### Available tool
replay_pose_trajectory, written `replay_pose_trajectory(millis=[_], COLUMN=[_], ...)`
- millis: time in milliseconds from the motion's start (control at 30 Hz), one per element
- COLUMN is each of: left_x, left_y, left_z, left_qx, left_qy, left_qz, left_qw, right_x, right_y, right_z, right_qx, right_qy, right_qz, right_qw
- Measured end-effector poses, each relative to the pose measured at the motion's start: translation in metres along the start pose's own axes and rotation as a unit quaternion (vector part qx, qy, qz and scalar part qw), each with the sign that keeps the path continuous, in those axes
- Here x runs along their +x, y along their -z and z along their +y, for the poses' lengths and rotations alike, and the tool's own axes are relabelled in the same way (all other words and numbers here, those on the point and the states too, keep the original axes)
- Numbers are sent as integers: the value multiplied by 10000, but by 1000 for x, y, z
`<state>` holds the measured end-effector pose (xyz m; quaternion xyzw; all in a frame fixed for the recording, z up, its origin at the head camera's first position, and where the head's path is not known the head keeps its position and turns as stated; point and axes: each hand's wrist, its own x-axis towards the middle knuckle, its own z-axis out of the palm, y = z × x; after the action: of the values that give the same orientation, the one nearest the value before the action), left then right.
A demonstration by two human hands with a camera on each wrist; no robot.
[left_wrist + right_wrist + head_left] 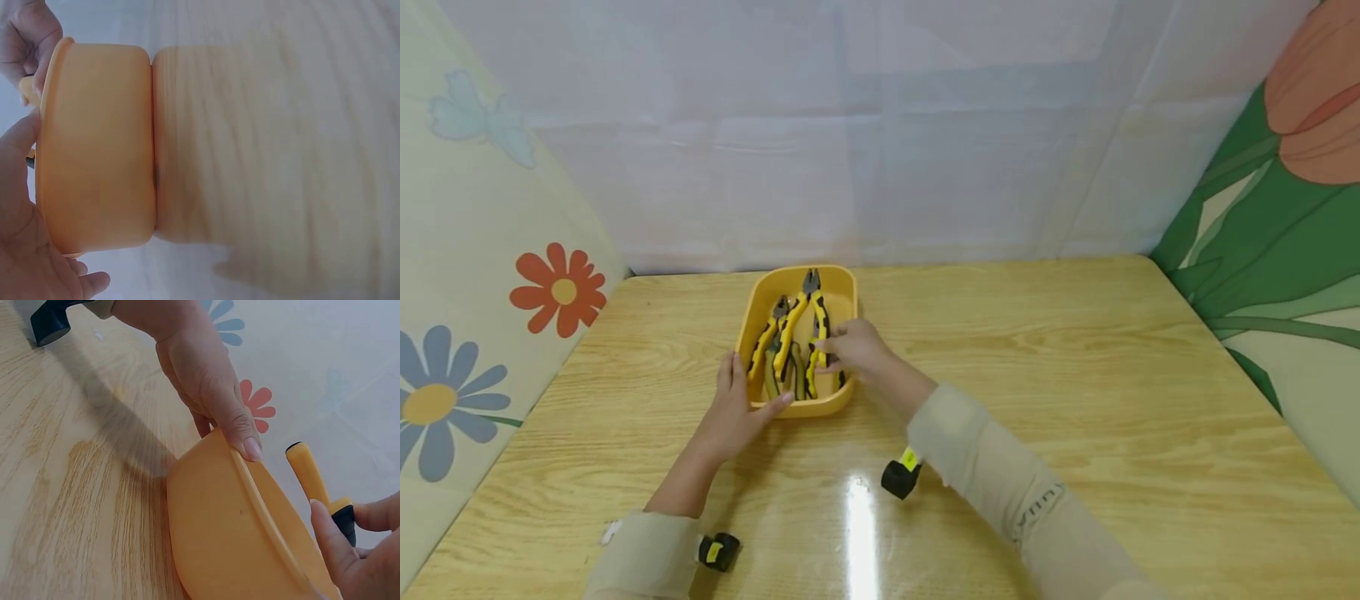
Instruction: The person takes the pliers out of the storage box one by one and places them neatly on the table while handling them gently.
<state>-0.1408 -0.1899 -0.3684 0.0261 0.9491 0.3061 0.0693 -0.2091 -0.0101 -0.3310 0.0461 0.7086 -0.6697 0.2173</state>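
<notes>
A yellow plastic bin (832, 407) stands on the table and holds several pliers with yellow-and-black handles. My left hand (735, 408) grips its near left corner, thumb over the rim and fingers along the outer side. At the bin's right side my right hand (855, 346) reaches over the rim. It pinches a handle of the pliers (790, 325) whose grey head points to the far wall; in the right wrist view the yellow handle (307, 472) rises above the rim. Smaller pliers (763, 346) lie at the left inside. The pliers beneath are partly hidden.
The wood-grain table (1075, 400) reaches back to a white sheet (880, 150). Flower-printed panels (445, 250) stand at both sides. Black wrist cameras (901, 477) with yellow labels hang beside the forearms. A small white scrap (611, 532) lies near the left sleeve.
</notes>
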Motion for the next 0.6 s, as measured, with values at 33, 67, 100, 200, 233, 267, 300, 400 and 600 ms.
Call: replay_pose_trajectory(millis=[33,67,100,200,233,267,300,400,600], left_x=[0,0,0,1,1,1,1,1,0], left_y=[0,0,0,1,1,1,1,0,0], left_z=[0,0,0,0,0,0,0,0,1], left_qx=[-5,-13,-8,11,24,26,24,24,75], left_qy=[1,2,-1,-8,-16,-14,-19,-18,-25], left_qz=[-4,-8,-7,19,32,39,46,64,95], left_qw=[10000,10000,10000,10000,10000,10000,10000,10000,9999], right_x=[-1,-2,-4,-7,-8,-8,-9,-10,-12], right_y=[1,2,4,8,9,11,12,15,17], right_z=[0,0,0,0,1,1,2,5,9], right_qx=[50,73,89,101,151,196,226,304,314], right_qy=[14,35,57,118,138,156,164,180,215], right_qz=[-9,-19,-19,-26,-38,-56,-62,-111,-77], right_qw=[10000,10000,9999,9999,9998,9997,9996,9993,9992])
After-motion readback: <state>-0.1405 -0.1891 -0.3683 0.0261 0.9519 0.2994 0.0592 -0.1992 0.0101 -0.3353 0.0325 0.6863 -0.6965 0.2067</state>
